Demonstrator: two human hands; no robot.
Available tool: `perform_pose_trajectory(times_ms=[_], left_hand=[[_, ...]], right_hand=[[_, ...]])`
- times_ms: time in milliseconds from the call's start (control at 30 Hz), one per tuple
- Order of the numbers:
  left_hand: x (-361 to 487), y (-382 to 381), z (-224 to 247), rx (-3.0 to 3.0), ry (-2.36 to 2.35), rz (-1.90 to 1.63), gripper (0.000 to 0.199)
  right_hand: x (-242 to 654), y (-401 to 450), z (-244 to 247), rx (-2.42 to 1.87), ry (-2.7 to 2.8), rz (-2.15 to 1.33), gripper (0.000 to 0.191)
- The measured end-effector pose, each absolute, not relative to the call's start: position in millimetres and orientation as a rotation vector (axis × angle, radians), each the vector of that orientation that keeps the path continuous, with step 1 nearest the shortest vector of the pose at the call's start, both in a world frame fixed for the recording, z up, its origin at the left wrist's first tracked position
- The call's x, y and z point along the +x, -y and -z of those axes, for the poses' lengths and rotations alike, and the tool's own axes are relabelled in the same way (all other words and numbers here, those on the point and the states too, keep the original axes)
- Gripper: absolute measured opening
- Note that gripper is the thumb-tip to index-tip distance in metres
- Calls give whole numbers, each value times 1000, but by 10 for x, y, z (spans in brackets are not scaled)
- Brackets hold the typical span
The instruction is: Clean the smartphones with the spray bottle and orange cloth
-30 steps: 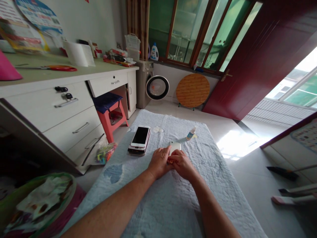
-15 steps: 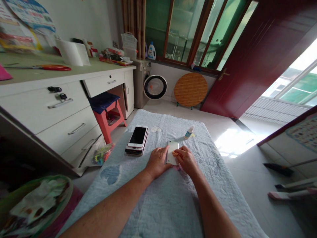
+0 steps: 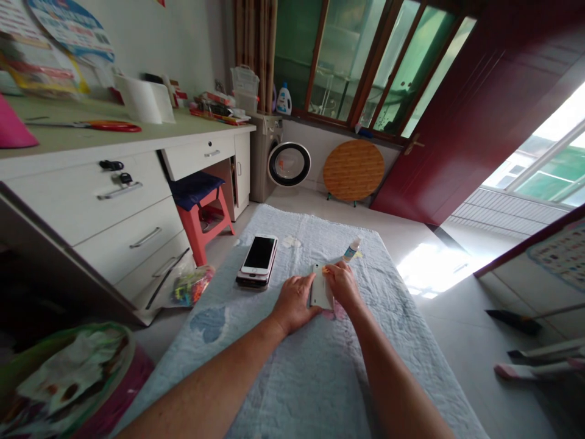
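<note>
Lying on the pale blue cloth (image 3: pixel 283 384), a white phone (image 3: pixel 320 294) rests between the two hands. The left hand (image 3: pixel 295 303) grips it along its left side, thumb at the near end; the right hand (image 3: pixel 342 285) pinches a small orange piece (image 3: pixel 325 269) against its far part. Just beyond stands a little bottle (image 3: pixel 351 250); over to the left I see stacked phones (image 3: pixel 259 255), then a red stool (image 3: pixel 195 235).
</note>
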State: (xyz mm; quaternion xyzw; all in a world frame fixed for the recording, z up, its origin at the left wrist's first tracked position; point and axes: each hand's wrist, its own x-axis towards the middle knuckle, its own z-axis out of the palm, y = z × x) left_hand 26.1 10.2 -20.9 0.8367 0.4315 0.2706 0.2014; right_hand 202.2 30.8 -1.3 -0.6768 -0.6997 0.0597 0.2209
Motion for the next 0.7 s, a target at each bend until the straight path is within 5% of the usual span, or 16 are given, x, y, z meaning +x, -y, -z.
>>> perform_pose_trajectory(times_ms=[700], left_hand=[[273, -134, 292, 2185, -1198, -977, 115]], right_hand=[[1680, -286, -207, -1777, 2461, -149, 19]])
